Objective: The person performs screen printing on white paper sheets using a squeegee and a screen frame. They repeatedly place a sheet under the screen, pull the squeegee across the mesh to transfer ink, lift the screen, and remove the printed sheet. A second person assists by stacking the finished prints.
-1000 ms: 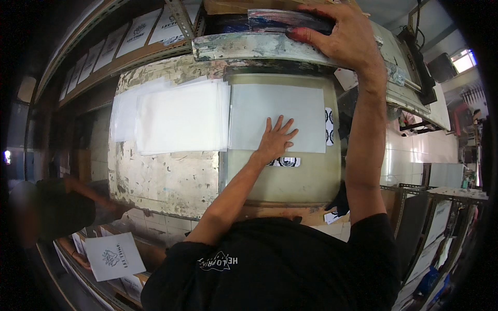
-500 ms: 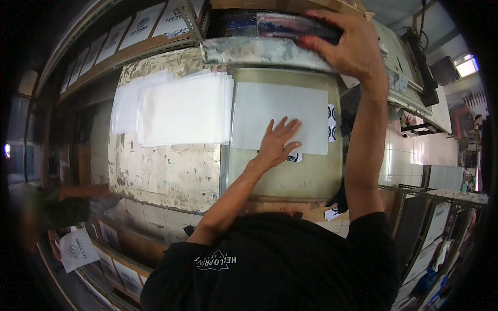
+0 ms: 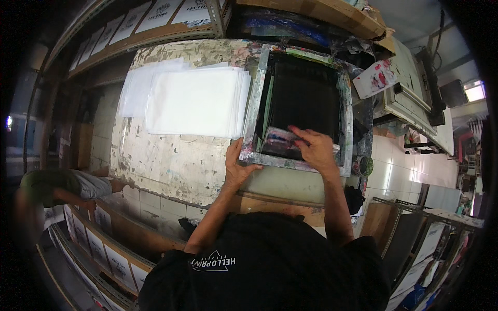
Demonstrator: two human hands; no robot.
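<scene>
A screen-printing frame [image 3: 252, 116] with paint-stained rails and a dark mesh [image 3: 306, 88] lies flat over the pale printing board [image 3: 282, 182]. My right hand [image 3: 315, 151] grips a paint-smeared squeegee [image 3: 277, 139], which rests on the mesh close to the near rail. Red stains mark its fingertips. At the near left corner of the frame, my left hand [image 3: 237, 165] holds on, thumb along the near rail and fingers at the left side. To the left lies a stack of white sheets [image 3: 197, 101]. Whatever lies beneath the mesh is hidden.
A worn, paint-flecked table [image 3: 161, 160] carries the stack. Shelves of printed sheets [image 3: 155, 15] stand at the far left. A bent-over person [image 3: 57, 189] is at the left. A stained can [image 3: 363, 166] sits right of the frame, with a red-spotted white container [image 3: 374, 79] farther back.
The frame has come down over the board and sheet. My right hand has moved from the far rail to the squeegee near me; my left hand has left the sheet for the frame's corner.
</scene>
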